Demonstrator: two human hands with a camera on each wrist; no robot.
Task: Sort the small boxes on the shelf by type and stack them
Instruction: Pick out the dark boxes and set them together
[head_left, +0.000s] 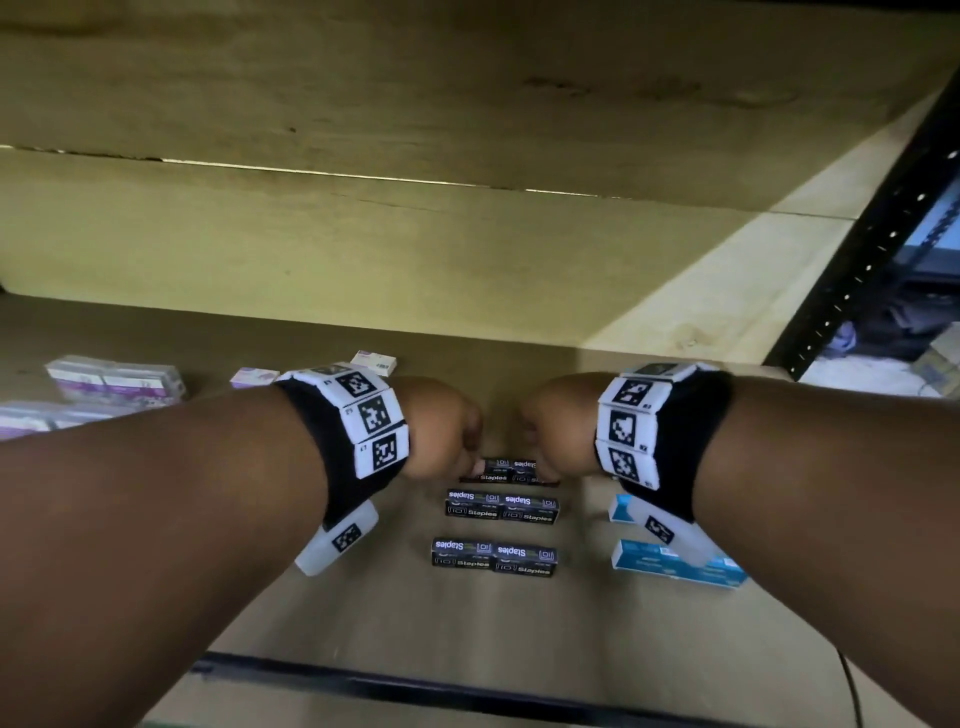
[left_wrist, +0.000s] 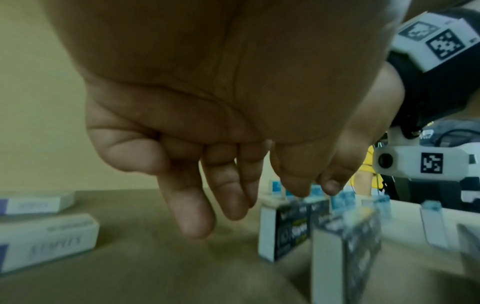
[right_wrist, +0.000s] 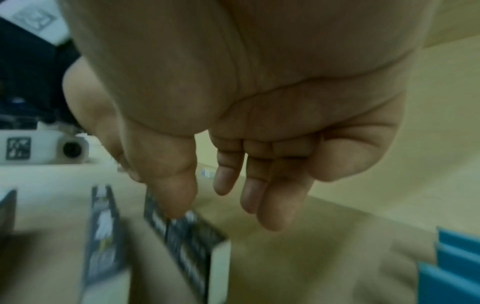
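Note:
Three rows of black Staples boxes lie in pairs on the shelf: a far row (head_left: 511, 470), a middle row (head_left: 501, 506) and a near row (head_left: 493, 557). Both hands hover over the far row, one at each end. My left hand (head_left: 457, 441) hangs with loose, nearly straight fingers (left_wrist: 197, 216), its thumb at the top of a black box (left_wrist: 291, 228). The right hand (head_left: 540, 436) is posed the same way, fingers (right_wrist: 272, 205) free in the air and thumb touching a black box (right_wrist: 182, 242). Neither hand grips anything.
Blue boxes (head_left: 675, 566) lie to the right, also in the right wrist view (right_wrist: 457, 267). White-and-purple boxes (head_left: 114, 382) sit to the left (left_wrist: 44, 244). The shelf board (head_left: 519, 634) ends at a black front rail (head_left: 415, 686). A black upright (head_left: 872, 260) stands at the right.

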